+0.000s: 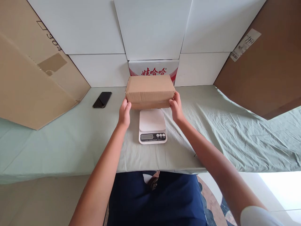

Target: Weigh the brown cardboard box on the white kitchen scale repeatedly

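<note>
A plain brown cardboard box [150, 88] is gripped at its two ends, just behind a white kitchen scale [152, 121]. My left hand [124, 113] holds the box's left end, thumb on the near side. At the right end, my right hand [176, 106] grips it the same way. The box is tilted, showing its top and near faces; whether its underside touches the table is hidden. The scale lies flat with nothing on its platform, its display and several buttons facing me.
A black phone [102, 99] lies on the green cloth [70, 138] to the left. Large cardboard panels stand at left [39, 72] and right [263, 69]. White panels [152, 28] form the back, with a red-lettered carton [154, 66] behind the box.
</note>
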Demonstrator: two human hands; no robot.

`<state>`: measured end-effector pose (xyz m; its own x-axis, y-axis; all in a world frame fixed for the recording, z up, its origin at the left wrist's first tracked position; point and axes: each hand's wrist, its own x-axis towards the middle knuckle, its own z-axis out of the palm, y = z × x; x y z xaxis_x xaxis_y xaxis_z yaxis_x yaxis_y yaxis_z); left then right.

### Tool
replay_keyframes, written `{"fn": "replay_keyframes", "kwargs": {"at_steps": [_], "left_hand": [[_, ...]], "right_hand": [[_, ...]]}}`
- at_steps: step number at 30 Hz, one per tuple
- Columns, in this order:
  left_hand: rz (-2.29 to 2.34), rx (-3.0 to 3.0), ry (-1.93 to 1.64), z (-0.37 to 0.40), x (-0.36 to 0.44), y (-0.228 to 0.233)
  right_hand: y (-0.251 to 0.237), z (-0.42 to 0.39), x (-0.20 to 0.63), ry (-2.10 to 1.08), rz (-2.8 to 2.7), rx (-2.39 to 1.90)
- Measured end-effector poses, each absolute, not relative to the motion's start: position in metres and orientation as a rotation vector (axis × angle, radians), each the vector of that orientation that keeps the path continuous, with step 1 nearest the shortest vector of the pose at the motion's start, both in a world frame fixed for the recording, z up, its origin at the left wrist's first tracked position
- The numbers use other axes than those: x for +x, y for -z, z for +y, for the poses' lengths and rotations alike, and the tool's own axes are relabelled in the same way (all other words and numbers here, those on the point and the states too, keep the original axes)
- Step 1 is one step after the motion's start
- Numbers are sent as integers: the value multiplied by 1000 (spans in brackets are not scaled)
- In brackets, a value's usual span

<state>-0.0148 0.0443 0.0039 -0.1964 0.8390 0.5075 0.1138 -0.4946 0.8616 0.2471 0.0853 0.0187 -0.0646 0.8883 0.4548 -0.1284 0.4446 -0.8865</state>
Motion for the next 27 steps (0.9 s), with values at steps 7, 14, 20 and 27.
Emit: {"fn": "replay_keyframes", "kwargs": {"at_steps": [7,14,20,27], "left_hand": [[1059,1282,-1802,87,-17,28],[1063,1204,-1719,88,-15,37],[1193,1039,-1787,89,-41,37],[1157,1047,-1755,86,-56,35]], "right_hand": [[5,136,226,-1000,-1176,-859],[17,137,233,-1104,-1072,-903],[24,140,243,-1056,-956,-909],[29,140,255,-1040,-996,-953]]}}
